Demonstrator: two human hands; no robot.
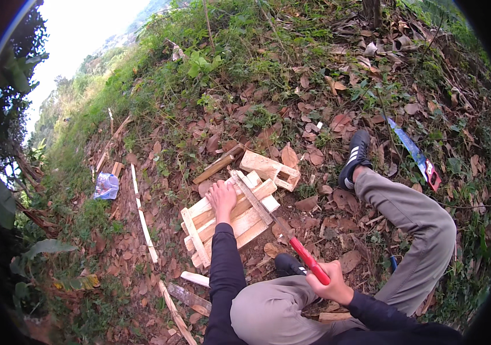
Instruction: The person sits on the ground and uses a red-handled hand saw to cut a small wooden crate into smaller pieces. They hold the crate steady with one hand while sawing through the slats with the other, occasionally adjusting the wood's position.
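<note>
My left hand [222,199] lies on a panel of pale wooden slats [204,220], fingers stretched out across the wood. In my right hand [330,283] is a red-handled tool [310,260] with a narrow grey metal end. That end points up and left and meets the near end of a brownish crosspiece [252,197] on the panel's right side; its exact shape is hard to make out. A second, lighter crosspiece [195,237] lies across the left ends of the slats. Beyond the panel sits a small wooden frame of short boards [269,169], with a loose board [218,164] beside it.
On the right, a blue-bladed handsaw with a red handle [412,150] lies among leaves. A long thin wood strip [143,215] and a clear plastic bag [107,186] are at left. My shoe [356,158] and bent knees flank the work. The leafy ground slopes.
</note>
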